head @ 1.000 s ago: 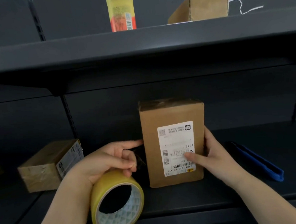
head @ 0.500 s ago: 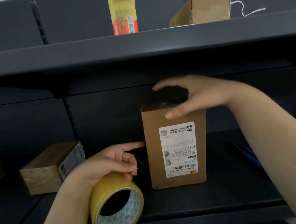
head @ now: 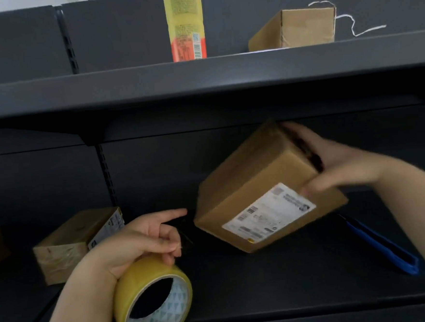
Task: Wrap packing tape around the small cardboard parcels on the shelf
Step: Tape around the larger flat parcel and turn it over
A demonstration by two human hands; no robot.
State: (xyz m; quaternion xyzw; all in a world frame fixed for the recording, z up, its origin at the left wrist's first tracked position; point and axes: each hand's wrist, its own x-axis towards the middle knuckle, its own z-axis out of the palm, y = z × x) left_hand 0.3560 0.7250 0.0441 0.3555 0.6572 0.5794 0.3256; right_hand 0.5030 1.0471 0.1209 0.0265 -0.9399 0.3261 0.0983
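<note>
A brown cardboard parcel (head: 255,183) with a white shipping label is tilted over to the right above the dark shelf (head: 277,282), its lower corner near the shelf surface. My right hand (head: 332,167) grips its upper end, fingers behind and thumb on the front by the label. My left hand (head: 141,243) holds a roll of yellowish packing tape (head: 153,300) at the shelf's front edge, index finger pointing toward the parcel. A thin strand of tape seems to run from my fingers to the parcel's left side.
A second small taped parcel (head: 71,243) lies on the shelf at the left. A blue tool (head: 383,247) lies on the shelf at the right. On the upper shelf stand a yellow bottle (head: 185,24) and an open cardboard box (head: 295,29).
My right hand has gripped the parcel's top and tipped it from upright over to the right, lifting it. My left hand with the tape roll has stayed in place.
</note>
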